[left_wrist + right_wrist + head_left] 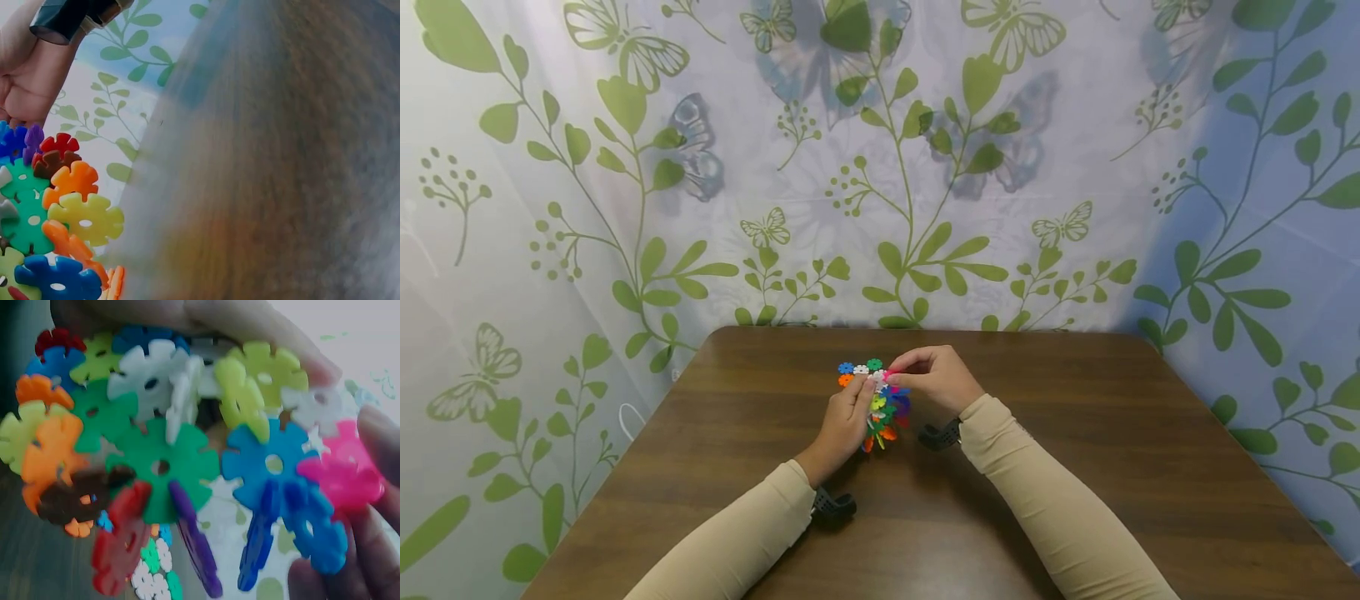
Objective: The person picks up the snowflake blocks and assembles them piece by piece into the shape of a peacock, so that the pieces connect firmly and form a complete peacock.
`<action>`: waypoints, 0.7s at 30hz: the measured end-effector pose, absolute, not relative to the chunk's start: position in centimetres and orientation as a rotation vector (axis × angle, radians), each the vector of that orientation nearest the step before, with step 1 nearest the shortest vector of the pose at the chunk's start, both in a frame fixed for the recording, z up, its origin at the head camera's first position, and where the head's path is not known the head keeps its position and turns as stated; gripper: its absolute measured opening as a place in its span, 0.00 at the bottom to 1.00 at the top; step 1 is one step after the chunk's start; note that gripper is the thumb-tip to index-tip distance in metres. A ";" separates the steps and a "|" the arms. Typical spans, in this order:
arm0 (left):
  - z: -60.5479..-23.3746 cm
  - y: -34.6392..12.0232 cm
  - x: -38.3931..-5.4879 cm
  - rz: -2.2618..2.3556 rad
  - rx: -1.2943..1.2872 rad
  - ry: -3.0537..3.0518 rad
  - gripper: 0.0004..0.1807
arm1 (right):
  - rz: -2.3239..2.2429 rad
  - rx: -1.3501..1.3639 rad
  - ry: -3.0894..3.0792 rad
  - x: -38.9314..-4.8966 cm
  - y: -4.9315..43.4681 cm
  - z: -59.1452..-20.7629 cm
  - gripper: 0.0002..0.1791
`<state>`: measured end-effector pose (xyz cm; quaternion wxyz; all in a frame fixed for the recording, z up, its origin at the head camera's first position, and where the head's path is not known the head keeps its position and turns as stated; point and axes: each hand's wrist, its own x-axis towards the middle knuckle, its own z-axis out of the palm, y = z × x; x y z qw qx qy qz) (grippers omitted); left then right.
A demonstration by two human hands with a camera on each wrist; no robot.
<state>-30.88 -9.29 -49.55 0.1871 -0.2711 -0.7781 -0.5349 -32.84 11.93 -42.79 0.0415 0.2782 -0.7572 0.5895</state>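
My left hand grips a rounded cluster of interlocking plastic flower discs in many colours, held above the table. Green, white and yellow discs show on the side facing the right wrist view, with several others sticking out edge-on. My right hand pinches a pink flower disc at the cluster's right side, beside a light blue disc. From the left wrist, a yellow disc and a dark blue disc are seen on the cluster's outer side. Part of the cluster is hidden by my left hand.
Beyond the cluster, several flat flower discs, among them a blue one and a green one, lie on the brown wooden table. A curtain with leaves and butterflies hangs behind. Black camera mounts hang beneath both wrists.
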 end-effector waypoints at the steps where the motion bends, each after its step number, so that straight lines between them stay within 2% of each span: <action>1: -49.6 -9.3 -30.8 -1.490 -0.757 -2.183 0.15 | 1.790 0.842 -2.308 -32.7 11.8 -42.7 0.08; 8: -49.6 -9.0 -30.6 -1.479 -0.673 -2.203 0.16 | 1.635 0.757 -2.300 -32.2 10.9 -43.2 0.09; 14: -49.8 -9.5 -30.9 -1.557 -0.640 -2.276 0.18 | 1.702 0.681 -2.310 -31.9 10.3 -44.0 0.08; 21: -49.3 -10.0 -32.0 -1.735 -0.569 -2.232 0.20 | 1.867 0.658 -2.275 -33.8 11.5 -44.0 0.15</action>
